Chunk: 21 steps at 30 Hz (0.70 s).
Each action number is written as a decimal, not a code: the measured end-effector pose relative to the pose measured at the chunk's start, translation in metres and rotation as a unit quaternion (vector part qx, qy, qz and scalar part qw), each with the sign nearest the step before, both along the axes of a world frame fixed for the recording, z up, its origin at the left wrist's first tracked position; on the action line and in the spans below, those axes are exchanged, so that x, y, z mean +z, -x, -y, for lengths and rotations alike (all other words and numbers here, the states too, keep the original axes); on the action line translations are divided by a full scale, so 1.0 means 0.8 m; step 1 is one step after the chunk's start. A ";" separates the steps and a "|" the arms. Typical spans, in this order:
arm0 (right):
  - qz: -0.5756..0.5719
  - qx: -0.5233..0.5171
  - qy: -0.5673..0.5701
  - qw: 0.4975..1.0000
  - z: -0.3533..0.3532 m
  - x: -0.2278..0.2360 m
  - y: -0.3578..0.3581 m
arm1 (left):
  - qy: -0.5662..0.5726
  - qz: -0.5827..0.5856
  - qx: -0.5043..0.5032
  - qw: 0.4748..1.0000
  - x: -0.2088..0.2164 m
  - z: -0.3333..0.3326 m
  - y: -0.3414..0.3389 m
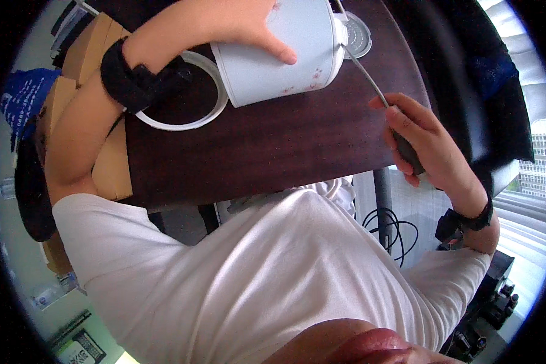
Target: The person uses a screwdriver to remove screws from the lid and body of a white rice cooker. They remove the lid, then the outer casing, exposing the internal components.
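A white, rounded appliance body (273, 76) with small pink flower prints lies on its side at the far part of the dark wooden table (267, 158). My left hand (246, 24) grips it from above, thumb pressed on its wall; the other fingers are mostly cut off by the upper edge. In my right hand (428, 139) is a screwdriver (411, 156), fingers wrapped round its dark handle. Its long metal shaft reaches up to a white fitting (341, 30) on the body's right end; where exactly the tip sits, I cannot make out.
A white ring (185, 127) lies left of the body, partly under my left forearm. Behind its right end is a round, translucent or metallic disc (359, 37). Cardboard boxes (112, 167) stand along the left, a black chair (473, 79) at the right. A black cable (403, 242) hangs below the table.
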State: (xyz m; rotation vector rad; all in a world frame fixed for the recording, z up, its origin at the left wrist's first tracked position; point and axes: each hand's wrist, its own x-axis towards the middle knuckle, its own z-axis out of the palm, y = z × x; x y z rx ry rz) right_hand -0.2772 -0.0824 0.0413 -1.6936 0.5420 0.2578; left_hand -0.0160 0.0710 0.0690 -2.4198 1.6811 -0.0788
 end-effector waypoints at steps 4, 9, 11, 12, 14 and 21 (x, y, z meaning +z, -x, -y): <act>-0.015 -0.002 0.001 1.000 -0.004 0.005 0.001 | -0.033 -0.070 0.023 0.997 -0.003 0.002 -0.007; -0.008 0.010 -0.007 1.000 -0.010 0.000 -0.003 | 0.015 -0.095 -0.007 0.995 -0.002 -0.001 0.000; -0.023 0.003 -0.020 1.000 -0.012 0.000 -0.003 | -0.015 -0.083 0.018 0.996 -0.006 0.001 0.005; -0.023 0.002 -0.019 1.000 -0.015 0.001 -0.001 | -0.017 -0.055 0.026 0.998 -0.009 0.002 0.010; -0.049 -0.015 -0.007 0.999 -0.023 0.004 0.002 | -0.019 0.003 0.039 0.999 -0.017 0.002 0.019; -0.091 -0.095 -0.053 0.990 -0.060 0.012 -0.014 | 0.060 0.069 0.016 0.996 -0.037 -0.003 0.044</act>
